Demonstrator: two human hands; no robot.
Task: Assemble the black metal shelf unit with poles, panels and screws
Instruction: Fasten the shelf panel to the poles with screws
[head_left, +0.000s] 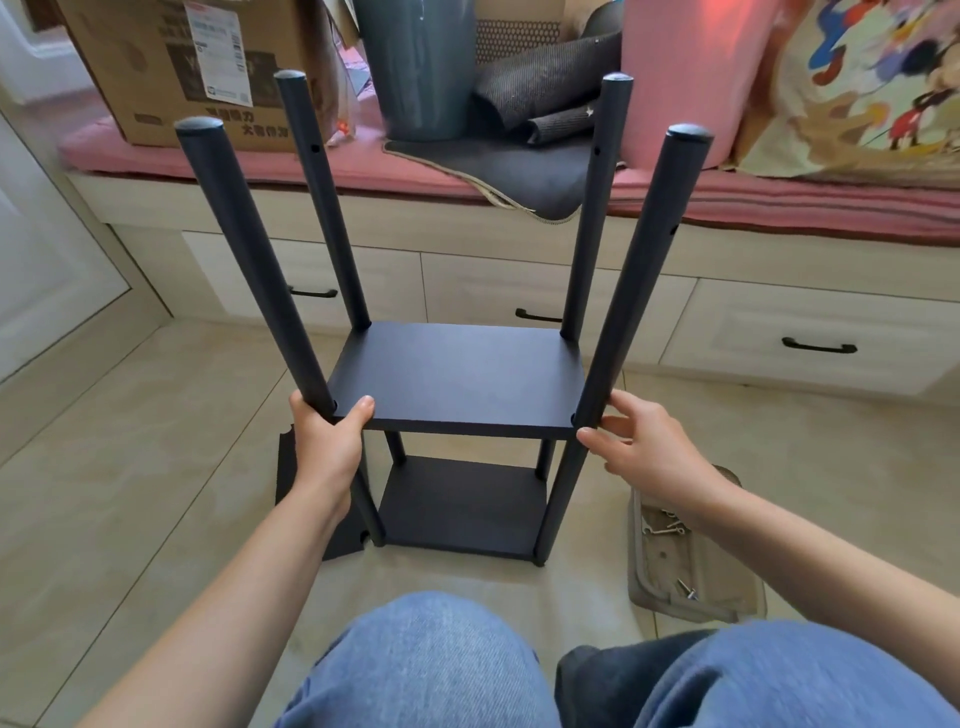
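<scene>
The black shelf unit stands upright on the tiled floor in front of my knees. Several black poles rise from it, among them the near left pole (244, 249) and the near right pole (639, 280). A middle panel (457, 379) sits between the poles, and a bottom panel (462, 506) lies close to the floor. My left hand (324, 447) grips the panel's near left corner, thumb on top, fingers around the pole. My right hand (644, 441) rests with spread fingers against the near right pole at panel height. A loose black panel (291, 483) lies on the floor behind my left wrist.
A beige tray (691, 561) with screws and small metal parts lies on the floor at the right. Behind the shelf runs a window seat with drawers (810, 343) and a pink cushion (311, 166), holding a cardboard box (171, 67), a grey bin (421, 67) and dark mats (545, 88).
</scene>
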